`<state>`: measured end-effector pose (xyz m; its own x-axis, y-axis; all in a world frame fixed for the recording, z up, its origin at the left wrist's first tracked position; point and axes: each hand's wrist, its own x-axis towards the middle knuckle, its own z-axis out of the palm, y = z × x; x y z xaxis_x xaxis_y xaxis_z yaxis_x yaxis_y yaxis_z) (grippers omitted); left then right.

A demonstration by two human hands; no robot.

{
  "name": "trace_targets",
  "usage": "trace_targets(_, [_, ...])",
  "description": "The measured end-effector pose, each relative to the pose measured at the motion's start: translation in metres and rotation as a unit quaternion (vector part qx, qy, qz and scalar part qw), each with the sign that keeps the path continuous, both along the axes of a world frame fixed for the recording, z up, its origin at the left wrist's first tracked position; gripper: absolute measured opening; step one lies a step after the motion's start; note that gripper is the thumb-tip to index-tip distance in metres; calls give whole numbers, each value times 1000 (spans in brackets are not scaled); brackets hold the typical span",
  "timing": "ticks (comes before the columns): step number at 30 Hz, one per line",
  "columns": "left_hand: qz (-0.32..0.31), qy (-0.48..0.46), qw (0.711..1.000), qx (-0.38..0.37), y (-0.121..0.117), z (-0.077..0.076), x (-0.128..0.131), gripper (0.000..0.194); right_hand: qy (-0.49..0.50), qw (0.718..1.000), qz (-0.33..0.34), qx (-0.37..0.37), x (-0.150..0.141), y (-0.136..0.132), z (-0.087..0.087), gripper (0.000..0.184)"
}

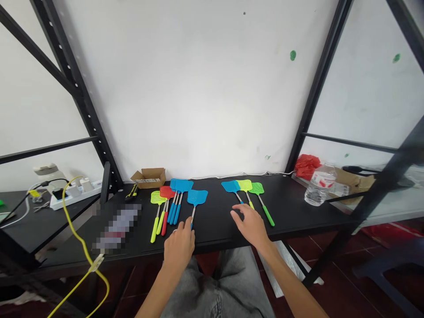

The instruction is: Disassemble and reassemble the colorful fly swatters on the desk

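Several plastic fly swatters lie on a black table (212, 223). My left hand (179, 246) is closed in a pinch on the handle end of a lone blue swatter (196, 198). To its left lies a group of swatters (167, 201): yellow, red and blue heads with yellow, red and blue handles. My right hand (250, 225) rests open, fingers spread, over the handle ends of a blue swatter (231, 187) and a yellow swatter (245, 185). A green swatter (261, 198) lies just right of that hand, untouched.
A small open cardboard box (149, 177) stands at the back left by the wall. A clear water bottle (319, 184) and a red bag (306, 164) sit on the right shelf. A yellow cable (79, 238) hangs at left, near a power strip (74, 193). Black rack posts frame both sides.
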<state>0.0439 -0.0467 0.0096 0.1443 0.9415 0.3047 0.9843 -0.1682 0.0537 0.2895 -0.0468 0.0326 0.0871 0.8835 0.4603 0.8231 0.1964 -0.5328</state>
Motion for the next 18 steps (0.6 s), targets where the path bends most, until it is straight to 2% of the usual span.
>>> trace_targets(3, [-11, -7, 999, -33, -1, 3, 1, 41, 28, 999, 23, 1, -3, 2, -3, 30])
trace_targets(6, [-46, -57, 997, -34, -5, 9, 4, 42, 93, 994, 55, 3, -5, 5, -8, 31])
trace_targets(8, [-86, -116, 989, -27, -10, 15, 8, 43, 163, 983, 85, -9, -7, 7, -10, 34])
trace_targets(10, [-143, -189, 971, -29, -16, 23, 12, 44, 261, 957, 119, -42, -9, 7, -11, 40])
trace_targets(12, [-207, -260, 941, -59, -23, 30, 17, 44, 384, 906, 153, -88, -13, 7, -9, 47])
trace_targets(14, [-255, -314, 909, -105, -31, 36, 21, 44, 507, 834, 183, -117, -18, 7, -6, 50])
trace_targets(16, [-279, -343, 886, -141, -38, 39, 25, 45, 603, 767, 189, -115, -21, 6, -3, 48])
trace_targets(18, [-286, -359, 874, -159, -41, 39, 28, 45, 666, 718, 176, -99, -25, 4, -2, 42])
